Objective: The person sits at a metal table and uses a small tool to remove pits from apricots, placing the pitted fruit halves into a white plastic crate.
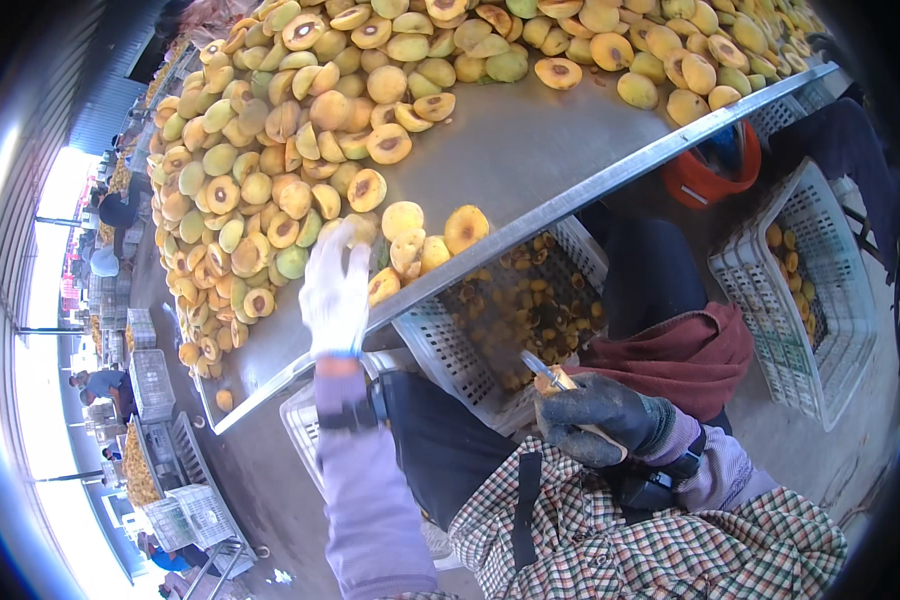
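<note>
My left hand, in a white glove, reaches onto the metal table near its front edge, its fingers over a yellow-green peach at the edge of the heap. My right hand, in a dark glove, is closed around a small pitting knife whose blade points up toward the table edge. A large heap of halved and whole yellow peaches covers the table's far and left sides. Below the edge, a white plastic crate holds dark peach pits.
A second white crate with a few peaches stands at the right, next to an orange bucket. A dark red cloth lies on my lap. Stacked white crates and other people stand far left.
</note>
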Demonstrator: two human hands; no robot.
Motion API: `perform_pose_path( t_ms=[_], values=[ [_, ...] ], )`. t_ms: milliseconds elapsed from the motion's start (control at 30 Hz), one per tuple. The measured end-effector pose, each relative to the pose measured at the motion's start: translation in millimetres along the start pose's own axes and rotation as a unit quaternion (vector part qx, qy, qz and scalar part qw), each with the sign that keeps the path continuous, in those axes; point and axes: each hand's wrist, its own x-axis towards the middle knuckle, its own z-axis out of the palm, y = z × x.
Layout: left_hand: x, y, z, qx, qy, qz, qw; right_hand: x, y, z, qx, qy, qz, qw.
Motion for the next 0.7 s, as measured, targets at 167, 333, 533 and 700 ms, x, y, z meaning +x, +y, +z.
perform_pose_path(
  t_ms=[167, 333, 533, 700],
  values=[
    [49, -22, 35, 0.175, -0.106, -0.026, 0.979, 3, 1, 0, 0.018, 0.016, 0.024, 0.999],
    [41, -24, 29, -0.035, -0.114, -0.119, 0.986, 6, 1, 1, 0.001, 0.032, 0.044, 0.999],
    [-23, 30, 7, -0.665, -0.147, -0.172, 0.712, 3, 1, 1, -0.040, 0.020, -0.024, 0.999],
    [-93, 94, 15, -0.654, -0.160, -0.198, 0.712, 11, 11, 8, -0.069, 0.082, -0.048, 0.993]
  ],
)
